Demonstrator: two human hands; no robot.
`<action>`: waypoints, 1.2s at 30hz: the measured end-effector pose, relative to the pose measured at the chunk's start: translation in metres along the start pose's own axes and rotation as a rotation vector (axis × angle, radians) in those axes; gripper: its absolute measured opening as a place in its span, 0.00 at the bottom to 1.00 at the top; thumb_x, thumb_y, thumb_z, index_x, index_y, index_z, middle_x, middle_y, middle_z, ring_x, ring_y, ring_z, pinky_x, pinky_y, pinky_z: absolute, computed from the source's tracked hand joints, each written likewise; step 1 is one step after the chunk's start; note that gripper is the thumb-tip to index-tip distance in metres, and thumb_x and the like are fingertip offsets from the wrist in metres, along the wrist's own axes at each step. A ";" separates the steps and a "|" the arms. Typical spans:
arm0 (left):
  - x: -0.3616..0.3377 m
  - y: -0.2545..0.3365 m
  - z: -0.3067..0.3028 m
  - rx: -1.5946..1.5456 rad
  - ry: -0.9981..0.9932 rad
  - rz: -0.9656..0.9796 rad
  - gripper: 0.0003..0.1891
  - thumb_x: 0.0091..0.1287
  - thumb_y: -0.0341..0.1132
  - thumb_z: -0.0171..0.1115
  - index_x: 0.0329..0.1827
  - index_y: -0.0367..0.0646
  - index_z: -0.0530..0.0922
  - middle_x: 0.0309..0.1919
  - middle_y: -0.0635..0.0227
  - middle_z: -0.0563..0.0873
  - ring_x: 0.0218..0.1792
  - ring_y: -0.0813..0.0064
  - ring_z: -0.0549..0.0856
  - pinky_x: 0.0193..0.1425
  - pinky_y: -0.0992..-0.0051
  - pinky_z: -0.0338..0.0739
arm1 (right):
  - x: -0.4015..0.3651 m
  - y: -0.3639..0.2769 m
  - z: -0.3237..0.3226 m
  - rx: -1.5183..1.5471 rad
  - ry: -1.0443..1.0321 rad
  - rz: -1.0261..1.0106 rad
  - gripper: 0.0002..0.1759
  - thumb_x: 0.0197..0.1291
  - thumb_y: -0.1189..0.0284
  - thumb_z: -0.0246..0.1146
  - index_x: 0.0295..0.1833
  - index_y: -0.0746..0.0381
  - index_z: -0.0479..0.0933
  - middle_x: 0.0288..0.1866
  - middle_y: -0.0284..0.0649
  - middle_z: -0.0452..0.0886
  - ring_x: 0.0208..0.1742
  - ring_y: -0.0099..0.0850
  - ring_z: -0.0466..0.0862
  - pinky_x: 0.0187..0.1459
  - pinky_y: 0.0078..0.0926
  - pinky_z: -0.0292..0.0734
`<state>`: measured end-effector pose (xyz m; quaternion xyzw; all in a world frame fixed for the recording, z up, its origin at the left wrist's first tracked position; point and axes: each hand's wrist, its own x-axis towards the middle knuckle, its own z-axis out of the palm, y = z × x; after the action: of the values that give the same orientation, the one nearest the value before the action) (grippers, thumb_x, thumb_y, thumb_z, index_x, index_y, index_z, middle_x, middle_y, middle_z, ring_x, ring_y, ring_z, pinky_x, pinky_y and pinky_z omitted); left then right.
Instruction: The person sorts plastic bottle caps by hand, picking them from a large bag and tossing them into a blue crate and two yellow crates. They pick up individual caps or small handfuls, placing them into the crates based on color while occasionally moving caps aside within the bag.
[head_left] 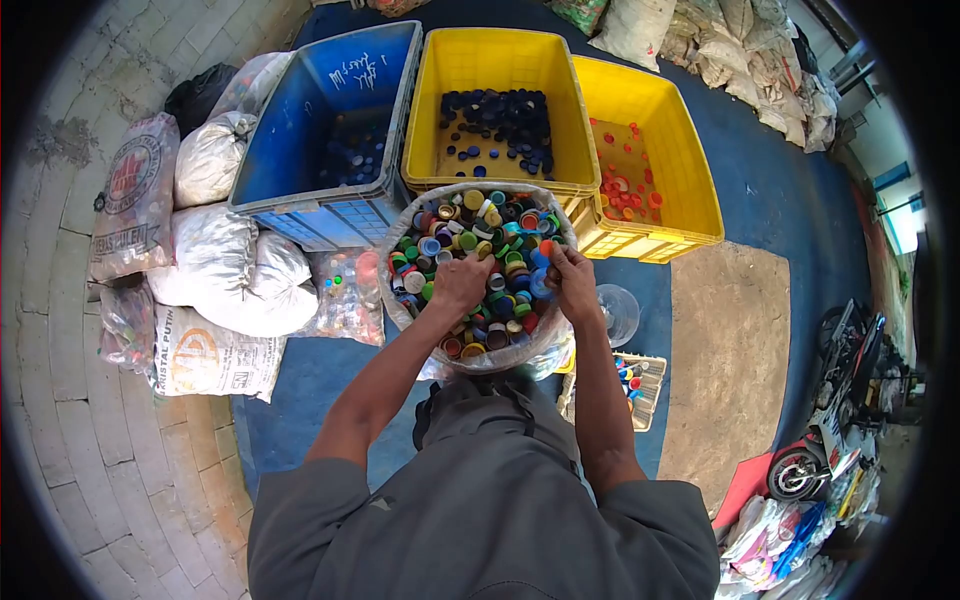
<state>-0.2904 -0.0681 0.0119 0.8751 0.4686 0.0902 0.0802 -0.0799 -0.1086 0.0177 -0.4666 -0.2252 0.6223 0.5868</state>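
A round, plastic-lined container point(500, 362) stands in front of my body, filled with bottle caps of many colours. My left hand point(462, 283) reaches into the heap of caps point(497, 333) with its fingers bent together; what they hold, if anything, is hidden among the caps. On the container's right side, my right hand point(574, 283) pinches an orange bottle cap point(546, 247) between thumb and fingers. Blue caps point(540, 284) lie just left of that hand.
Beyond the container stand a blue crate point(262, 205) with dark caps, a yellow crate point(430, 150) with navy caps, and another yellow crate point(690, 190) with red-orange caps. Stuffed sacks point(230, 265) line the left. A small basket point(652, 385) sits right of my body.
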 end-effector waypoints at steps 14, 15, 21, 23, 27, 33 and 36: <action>0.013 -0.010 0.002 -0.406 0.063 -0.160 0.12 0.65 0.43 0.64 0.44 0.46 0.80 0.30 0.63 0.85 0.29 0.65 0.87 0.32 0.65 0.80 | -0.019 -0.005 0.002 0.466 -0.078 0.190 0.14 0.68 0.61 0.59 0.46 0.61 0.73 0.33 0.38 0.78 0.25 0.22 0.75 0.22 0.16 0.62; 0.013 -0.009 -0.010 -0.571 0.053 -0.247 0.12 0.65 0.42 0.64 0.44 0.45 0.80 0.29 0.64 0.85 0.28 0.68 0.86 0.29 0.68 0.80 | -0.020 -0.006 0.005 0.493 -0.061 0.198 0.14 0.68 0.61 0.59 0.47 0.61 0.72 0.33 0.38 0.79 0.25 0.22 0.75 0.21 0.16 0.61; -0.009 -0.011 -0.034 -2.025 -0.116 -0.764 0.11 0.67 0.39 0.62 0.47 0.43 0.79 0.36 0.69 0.85 0.26 0.80 0.81 0.22 0.86 0.72 | -0.024 0.004 0.008 0.628 -0.015 0.244 0.11 0.66 0.65 0.60 0.48 0.60 0.72 0.36 0.40 0.79 0.23 0.25 0.75 0.21 0.15 0.66; -0.016 -0.012 -0.031 -2.219 -0.150 -0.798 0.13 0.67 0.37 0.62 0.50 0.42 0.78 0.40 0.66 0.85 0.30 0.79 0.83 0.23 0.84 0.75 | -0.023 0.008 0.007 0.705 -0.004 0.308 0.12 0.65 0.66 0.61 0.48 0.61 0.72 0.37 0.41 0.79 0.28 0.28 0.78 0.26 0.19 0.72; -0.021 0.003 -0.045 -2.386 -0.114 -0.713 0.17 0.67 0.31 0.55 0.58 0.38 0.74 0.47 0.59 0.84 0.42 0.69 0.85 0.40 0.72 0.84 | -0.030 0.007 0.026 0.660 0.061 0.286 0.13 0.64 0.68 0.60 0.50 0.63 0.71 0.41 0.43 0.79 0.40 0.35 0.81 0.37 0.28 0.79; -0.016 0.009 -0.026 -2.660 -0.030 -0.660 0.25 0.57 0.23 0.49 0.61 0.31 0.68 0.54 0.51 0.79 0.57 0.54 0.79 0.68 0.57 0.72 | -0.048 -0.004 0.039 0.604 0.090 0.244 0.23 0.59 0.81 0.49 0.63 0.68 0.63 0.56 0.53 0.72 0.57 0.44 0.76 0.61 0.42 0.73; -0.009 0.024 -0.024 -2.724 -0.010 -0.713 0.29 0.47 0.19 0.47 0.58 0.31 0.69 0.55 0.50 0.76 0.62 0.54 0.73 0.75 0.56 0.63 | -0.054 -0.002 0.031 0.497 0.101 0.187 0.30 0.54 0.86 0.47 0.66 0.70 0.58 0.58 0.53 0.70 0.60 0.46 0.74 0.65 0.45 0.70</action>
<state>-0.2820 -0.0873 0.0400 -0.0516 0.2083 0.4390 0.8725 -0.1112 -0.1509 0.0511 -0.3576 0.0082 0.6860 0.6336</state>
